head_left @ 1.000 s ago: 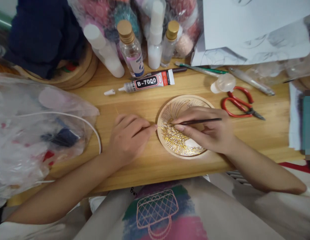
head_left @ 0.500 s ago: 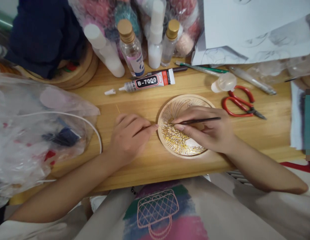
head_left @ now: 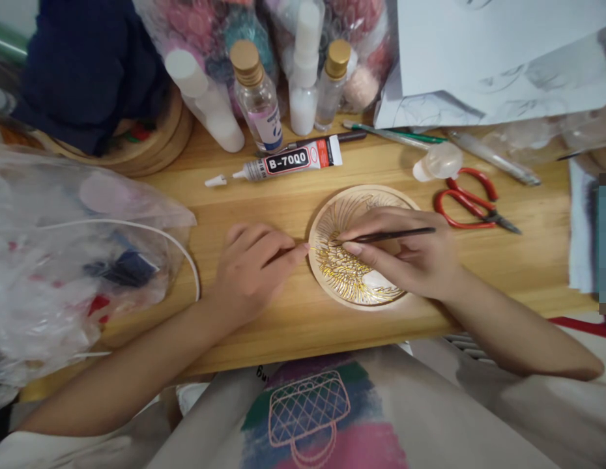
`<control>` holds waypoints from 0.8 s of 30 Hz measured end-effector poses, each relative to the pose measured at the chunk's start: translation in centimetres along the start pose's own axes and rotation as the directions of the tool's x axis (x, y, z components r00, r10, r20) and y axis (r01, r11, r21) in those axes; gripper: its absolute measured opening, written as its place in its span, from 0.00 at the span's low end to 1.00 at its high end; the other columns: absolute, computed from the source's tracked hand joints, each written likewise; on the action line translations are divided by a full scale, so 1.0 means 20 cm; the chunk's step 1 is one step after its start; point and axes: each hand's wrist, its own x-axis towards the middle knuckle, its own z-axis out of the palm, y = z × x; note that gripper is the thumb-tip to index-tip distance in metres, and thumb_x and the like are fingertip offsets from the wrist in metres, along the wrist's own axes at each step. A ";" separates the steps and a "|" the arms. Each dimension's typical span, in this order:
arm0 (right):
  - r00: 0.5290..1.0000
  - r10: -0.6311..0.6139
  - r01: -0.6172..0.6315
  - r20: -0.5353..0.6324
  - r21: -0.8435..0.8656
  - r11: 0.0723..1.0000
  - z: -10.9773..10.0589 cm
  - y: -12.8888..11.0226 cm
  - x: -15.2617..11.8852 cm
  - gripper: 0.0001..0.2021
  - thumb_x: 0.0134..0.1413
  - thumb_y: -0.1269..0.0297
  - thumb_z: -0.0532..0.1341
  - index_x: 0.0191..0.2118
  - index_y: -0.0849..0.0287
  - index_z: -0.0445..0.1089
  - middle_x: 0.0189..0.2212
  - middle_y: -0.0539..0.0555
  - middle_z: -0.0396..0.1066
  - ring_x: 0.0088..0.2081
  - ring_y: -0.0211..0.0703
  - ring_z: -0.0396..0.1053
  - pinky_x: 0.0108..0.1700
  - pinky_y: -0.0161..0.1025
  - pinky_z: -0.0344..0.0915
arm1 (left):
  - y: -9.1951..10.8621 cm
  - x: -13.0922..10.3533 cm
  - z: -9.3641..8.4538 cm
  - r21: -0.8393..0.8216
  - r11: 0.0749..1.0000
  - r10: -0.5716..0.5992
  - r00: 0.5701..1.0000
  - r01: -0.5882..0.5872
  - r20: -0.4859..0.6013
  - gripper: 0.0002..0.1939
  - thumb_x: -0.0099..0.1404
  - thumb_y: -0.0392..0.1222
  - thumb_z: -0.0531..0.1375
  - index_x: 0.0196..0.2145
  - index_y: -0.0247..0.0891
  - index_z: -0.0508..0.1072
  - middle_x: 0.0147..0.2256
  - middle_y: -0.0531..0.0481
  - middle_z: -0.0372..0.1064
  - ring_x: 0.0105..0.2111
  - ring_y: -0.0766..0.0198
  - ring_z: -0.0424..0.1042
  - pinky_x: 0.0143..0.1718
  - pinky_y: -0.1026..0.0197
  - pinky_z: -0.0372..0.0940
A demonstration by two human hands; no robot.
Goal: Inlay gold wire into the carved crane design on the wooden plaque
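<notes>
A round wooden disc (head_left: 313,267) with a raised rim lies on the table, its face covered in curved, feather-like lines, many of them gold. At its left rim my left hand (head_left: 257,267) pinches a thin gold strand (head_left: 317,248) between thumb and forefinger; the strand runs onto the disc. My right hand (head_left: 405,254) rests over the disc's right part and hides some of the pattern. It grips a slim dark tool (head_left: 405,233), whose tip meets the gold lines near the disc's left middle. I cannot tell whether the tool has two prongs.
Behind the disc lie a glue tube (head_left: 293,160) and its white cap (head_left: 216,180). Several bottles (head_left: 257,98) stand at the back. Red-handled scissors (head_left: 466,202) and a small clear dropper-like piece (head_left: 440,161) lie right. A plastic bag (head_left: 49,260) and white cable (head_left: 186,254) are left.
Both hands stay almost in place. A loose gold end beyond my left hand no longer shows, and the strand between the left fingertips and the disc shows more plainly.
</notes>
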 end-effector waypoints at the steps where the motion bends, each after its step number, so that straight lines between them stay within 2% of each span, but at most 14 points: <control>1: 1.000 -0.003 0.003 -0.004 0.000 1.000 0.00 0.00 0.00 0.03 0.57 0.70 0.63 0.37 0.57 0.74 0.32 0.52 0.78 0.33 0.39 0.76 0.36 0.36 0.72 | 0.00 0.00 0.00 0.000 1.000 -0.002 1.000 0.002 -0.001 0.08 0.69 0.33 0.56 0.35 0.40 0.75 0.30 0.54 0.73 0.31 0.64 0.67 0.34 0.57 0.56; 5: 0.999 -0.005 0.005 -0.035 -0.004 1.000 0.01 0.01 0.00 0.03 0.57 0.70 0.63 0.34 0.56 0.74 0.31 0.53 0.78 0.33 0.40 0.76 0.35 0.37 0.72 | 0.00 0.00 0.00 0.014 1.000 -0.009 1.000 0.009 -0.004 0.07 0.69 0.34 0.56 0.36 0.40 0.75 0.30 0.55 0.73 0.31 0.65 0.67 0.33 0.57 0.56; 8: 0.999 0.020 -0.024 -0.050 -0.062 0.998 0.00 0.01 0.01 0.05 0.58 0.70 0.61 0.39 0.56 0.74 0.34 0.53 0.78 0.36 0.41 0.76 0.38 0.38 0.72 | 0.00 0.00 0.00 0.023 1.000 -0.010 1.000 0.010 -0.002 0.08 0.69 0.34 0.56 0.36 0.41 0.75 0.30 0.55 0.73 0.31 0.66 0.68 0.34 0.58 0.56; 11: 0.998 0.022 -0.034 -0.065 -0.197 0.980 -0.03 0.01 0.01 0.10 0.60 0.72 0.57 0.44 0.55 0.73 0.39 0.53 0.77 0.40 0.43 0.75 0.41 0.40 0.71 | 0.01 0.00 0.00 0.025 1.000 -0.013 1.000 0.014 -0.009 0.08 0.70 0.35 0.56 0.35 0.41 0.74 0.30 0.56 0.73 0.31 0.66 0.68 0.35 0.58 0.57; 16: 0.990 0.121 -0.138 -0.066 -0.521 0.842 -0.09 0.04 0.02 0.11 0.59 0.68 0.57 0.45 0.57 0.72 0.37 0.57 0.73 0.39 0.49 0.72 0.37 0.44 0.68 | 0.00 0.01 0.00 0.033 0.999 0.015 0.999 -0.014 -0.029 0.08 0.69 0.34 0.56 0.35 0.40 0.75 0.29 0.55 0.73 0.31 0.65 0.67 0.34 0.58 0.57; 19: 0.987 0.160 -0.136 -0.018 -0.621 0.772 -0.11 0.06 0.03 0.13 0.56 0.68 0.58 0.47 0.58 0.72 0.42 0.60 0.71 0.44 0.53 0.69 0.40 0.46 0.66 | 0.00 0.01 0.00 0.032 0.999 0.021 0.999 -0.020 -0.038 0.09 0.69 0.34 0.56 0.34 0.40 0.75 0.28 0.55 0.72 0.30 0.65 0.67 0.34 0.58 0.56; 24: 0.960 0.260 -0.103 0.102 -0.735 0.670 -0.13 0.05 0.05 0.17 0.58 0.74 0.53 0.49 0.60 0.72 0.43 0.61 0.73 0.44 0.53 0.68 0.43 0.47 0.65 | 0.01 0.01 0.00 0.041 0.999 0.027 0.998 -0.025 -0.051 0.09 0.68 0.34 0.58 0.33 0.38 0.77 0.27 0.53 0.72 0.30 0.65 0.66 0.33 0.59 0.56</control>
